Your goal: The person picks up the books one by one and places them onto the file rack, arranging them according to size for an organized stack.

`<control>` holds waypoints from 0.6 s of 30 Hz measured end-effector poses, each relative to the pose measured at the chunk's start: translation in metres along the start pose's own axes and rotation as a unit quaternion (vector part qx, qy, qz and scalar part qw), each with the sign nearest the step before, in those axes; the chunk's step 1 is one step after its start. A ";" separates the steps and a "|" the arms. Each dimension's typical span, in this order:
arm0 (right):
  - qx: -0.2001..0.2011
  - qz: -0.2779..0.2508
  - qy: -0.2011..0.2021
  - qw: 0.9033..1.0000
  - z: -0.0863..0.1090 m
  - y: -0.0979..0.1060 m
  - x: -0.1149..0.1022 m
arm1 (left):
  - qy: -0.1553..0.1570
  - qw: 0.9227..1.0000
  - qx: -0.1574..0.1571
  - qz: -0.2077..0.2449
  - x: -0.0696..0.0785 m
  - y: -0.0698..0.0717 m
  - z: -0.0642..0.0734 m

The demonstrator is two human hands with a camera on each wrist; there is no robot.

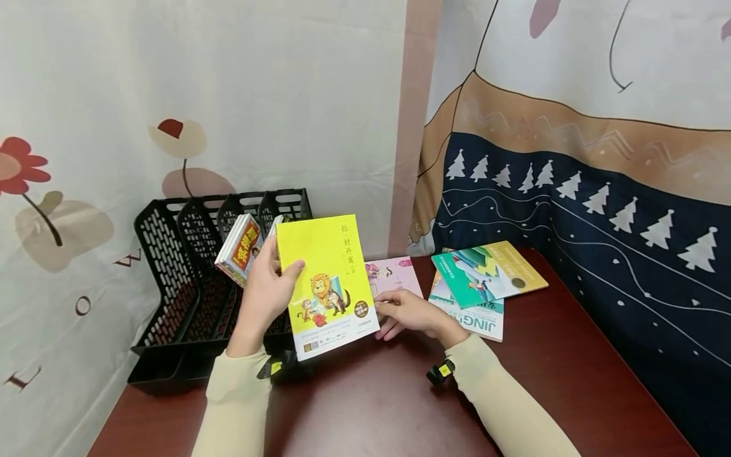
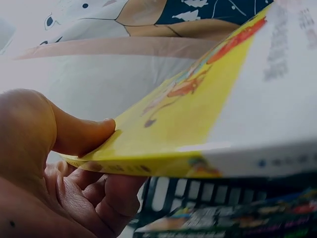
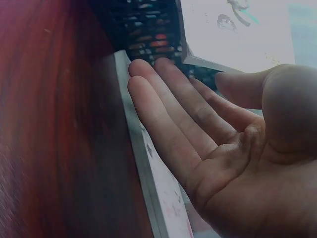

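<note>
My left hand grips a thin yellow book by its left edge. Its thumb lies on the front cover and the fingers curl behind the spine. The book is raised and tilted, its cover with a lion picture facing me. By its lower right corner is my right hand. In the right wrist view that hand's fingers extend with nothing held, the thumb close to the book's bottom edge. Behind the right hand a pink book lies on the table, partly hidden.
A black slotted file rack stands at the left against the curtain. Some books lean in it, partly covered by the yellow book. A pile with a green and yellow book lies on the brown table at the right.
</note>
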State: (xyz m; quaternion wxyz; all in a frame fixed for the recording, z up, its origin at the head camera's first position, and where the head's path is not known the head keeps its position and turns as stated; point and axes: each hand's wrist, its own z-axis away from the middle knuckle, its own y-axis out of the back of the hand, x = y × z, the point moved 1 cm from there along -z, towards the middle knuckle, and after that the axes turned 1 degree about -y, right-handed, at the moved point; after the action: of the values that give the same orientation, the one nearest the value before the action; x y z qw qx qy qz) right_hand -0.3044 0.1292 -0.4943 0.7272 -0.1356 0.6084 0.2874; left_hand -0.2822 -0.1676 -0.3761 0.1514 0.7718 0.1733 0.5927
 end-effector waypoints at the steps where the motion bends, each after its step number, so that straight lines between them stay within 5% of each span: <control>1: -0.003 0.001 0.001 1.000 -0.002 -0.003 0.000 | -0.001 1.000 0.004 -0.002 0.000 0.004 0.001; 9: -0.012 0.001 -0.006 1.000 -0.016 -0.032 0.001 | 0.000 0.999 0.033 -0.040 -0.005 0.039 0.013; 18: 0.055 -0.048 0.054 0.996 -0.033 -0.067 -0.008 | 0.005 0.998 0.043 -0.048 -0.017 0.072 0.018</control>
State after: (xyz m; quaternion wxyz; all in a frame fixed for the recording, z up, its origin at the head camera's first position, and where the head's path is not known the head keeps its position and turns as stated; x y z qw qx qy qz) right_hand -0.2928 0.0550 -0.5044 0.7128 -0.1397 0.6544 0.2100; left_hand -0.2621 -0.2401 -0.3636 0.1452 0.7652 0.2366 0.5808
